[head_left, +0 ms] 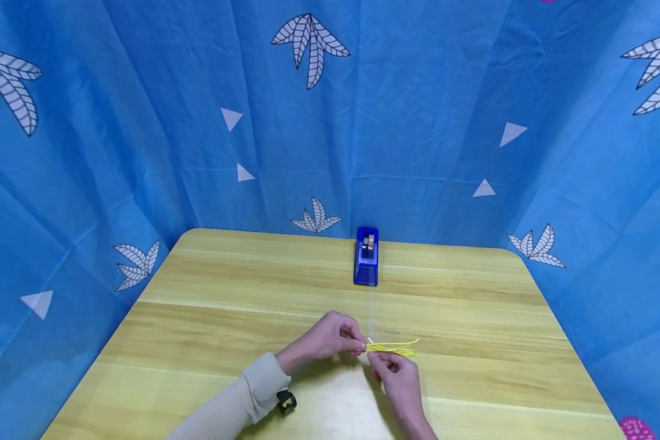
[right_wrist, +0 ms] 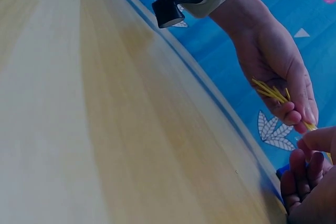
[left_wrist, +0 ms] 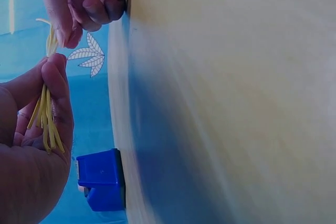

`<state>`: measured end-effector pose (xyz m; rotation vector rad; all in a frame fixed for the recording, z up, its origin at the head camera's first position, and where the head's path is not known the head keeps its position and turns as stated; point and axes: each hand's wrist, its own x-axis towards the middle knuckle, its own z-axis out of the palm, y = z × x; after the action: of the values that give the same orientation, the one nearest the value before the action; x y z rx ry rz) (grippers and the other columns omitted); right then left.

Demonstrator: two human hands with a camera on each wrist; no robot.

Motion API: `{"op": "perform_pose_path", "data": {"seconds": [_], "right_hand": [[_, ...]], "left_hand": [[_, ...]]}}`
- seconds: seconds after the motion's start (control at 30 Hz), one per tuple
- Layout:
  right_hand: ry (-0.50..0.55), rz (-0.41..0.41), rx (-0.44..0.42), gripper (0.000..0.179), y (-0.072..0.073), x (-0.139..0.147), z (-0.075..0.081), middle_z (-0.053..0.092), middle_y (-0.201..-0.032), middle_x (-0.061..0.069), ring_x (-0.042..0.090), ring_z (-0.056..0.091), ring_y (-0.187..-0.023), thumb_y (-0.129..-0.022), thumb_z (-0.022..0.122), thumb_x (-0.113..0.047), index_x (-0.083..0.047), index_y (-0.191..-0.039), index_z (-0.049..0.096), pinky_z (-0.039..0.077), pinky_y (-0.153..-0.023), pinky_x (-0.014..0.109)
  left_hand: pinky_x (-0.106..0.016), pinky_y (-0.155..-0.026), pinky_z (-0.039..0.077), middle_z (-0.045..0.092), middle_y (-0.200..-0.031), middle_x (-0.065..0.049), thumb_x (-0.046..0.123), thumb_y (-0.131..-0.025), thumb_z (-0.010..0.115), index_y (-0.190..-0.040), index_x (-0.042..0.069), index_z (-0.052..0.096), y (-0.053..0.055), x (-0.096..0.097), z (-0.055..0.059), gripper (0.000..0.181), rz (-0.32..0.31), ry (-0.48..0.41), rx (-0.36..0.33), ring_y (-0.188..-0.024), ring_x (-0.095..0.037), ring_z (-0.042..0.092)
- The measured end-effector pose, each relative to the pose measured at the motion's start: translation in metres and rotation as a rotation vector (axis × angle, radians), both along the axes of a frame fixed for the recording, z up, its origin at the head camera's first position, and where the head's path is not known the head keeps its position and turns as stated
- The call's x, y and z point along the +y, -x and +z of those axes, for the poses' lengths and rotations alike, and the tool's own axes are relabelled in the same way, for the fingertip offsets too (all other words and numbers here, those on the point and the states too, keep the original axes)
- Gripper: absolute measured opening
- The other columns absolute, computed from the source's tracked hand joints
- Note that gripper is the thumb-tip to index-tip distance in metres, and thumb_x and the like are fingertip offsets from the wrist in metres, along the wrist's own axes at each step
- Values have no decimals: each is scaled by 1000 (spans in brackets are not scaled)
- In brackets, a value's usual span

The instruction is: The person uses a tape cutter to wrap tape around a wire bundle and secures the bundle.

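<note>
A bundle of thin yellow strands (head_left: pixel 396 348) lies crosswise between the two hands, low over the table. My left hand (head_left: pixel 330 335) pinches it between thumb and fingertips; loose strand ends (left_wrist: pixel 48 121) hang past that palm in the left wrist view. From the near right side, my right hand (head_left: pixel 400 376) comes in with thumb and index fingertips together at the bundle, its other fingers curled. A small white bit (head_left: pixel 370 340) shows beside the left fingertips. In the right wrist view, my fingers partly cover the strands (right_wrist: pixel 271 91) where the hands meet.
A blue tape dispenser (head_left: pixel 366 256) with a roll stands at the table's back edge, straight beyond the hands. A faint pale streak runs from it toward the bundle. Blue patterned curtain (head_left: pixel 418 122) surrounds the wooden table (head_left: pixel 225 287). A black strap (head_left: pixel 286 402) sits at the left cuff.
</note>
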<state>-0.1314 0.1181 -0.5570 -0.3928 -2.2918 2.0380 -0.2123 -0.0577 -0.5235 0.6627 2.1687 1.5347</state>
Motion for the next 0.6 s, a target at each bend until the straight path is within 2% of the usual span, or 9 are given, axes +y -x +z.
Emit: {"op": "perform_pose_path", "data": {"seconds": [0.2, 0.6], "right_hand": [[-5, 0, -12, 19, 1, -1, 1, 68, -69, 6, 9, 57, -60, -90, 80, -14, 5, -95, 76, 43, -56, 20], [-9, 11, -34, 24, 0, 0, 2, 68, -71, 3, 8, 57, -61, -92, 78, -16, 5, -103, 75, 42, -55, 20]], "left_hand": [[-35, -70, 64, 78, -86, -12, -3, -89, 75, -92, -3, 75, 0, 0, 0, 3, -23, -12, 1, -74, -24, 74], [-36, -72, 64, 78, -87, -13, -2, -90, 75, -93, -6, 74, 0, 0, 0, 4, -40, -17, 0, -80, -37, 74]]}}
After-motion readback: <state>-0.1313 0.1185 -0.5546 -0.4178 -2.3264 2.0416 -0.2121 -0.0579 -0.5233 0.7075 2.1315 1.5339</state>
